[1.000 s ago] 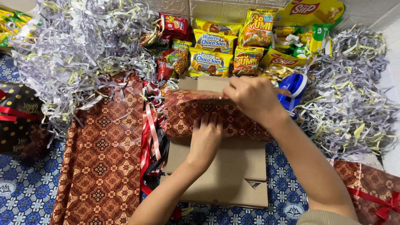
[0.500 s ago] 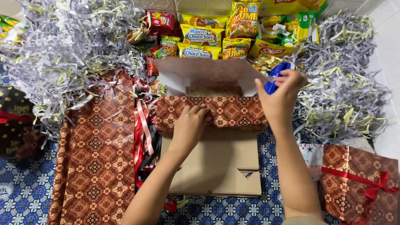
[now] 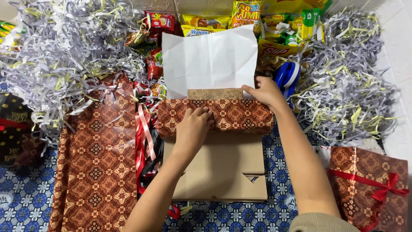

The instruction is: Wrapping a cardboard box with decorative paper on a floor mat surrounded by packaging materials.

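A flat cardboard box (image 3: 223,169) lies in front of me on a blue patterned mat. Brown patterned wrapping paper (image 3: 231,115) is folded over its far half. The paper's far flap (image 3: 210,60) lies back with its white underside showing. My left hand (image 3: 193,126) presses the folded paper down on the box with curled fingers. My right hand (image 3: 266,92) pinches the paper at the flap's lower right corner. A blue tape dispenser (image 3: 286,76) sits just beyond that hand.
Piles of shredded paper lie at the left (image 3: 64,47) and right (image 3: 347,86). Snack packets (image 3: 206,20) line the back. A sheet of the same brown paper (image 3: 98,159), red ribbons (image 3: 148,137), a wrapped gift with a red bow (image 3: 369,184) and a dark dotted bag (image 3: 15,129) surround the box.
My right hand went to the tape dispenser, then came back to the paper's edge. The far flap, held folded over the box before, now lies back white side up.
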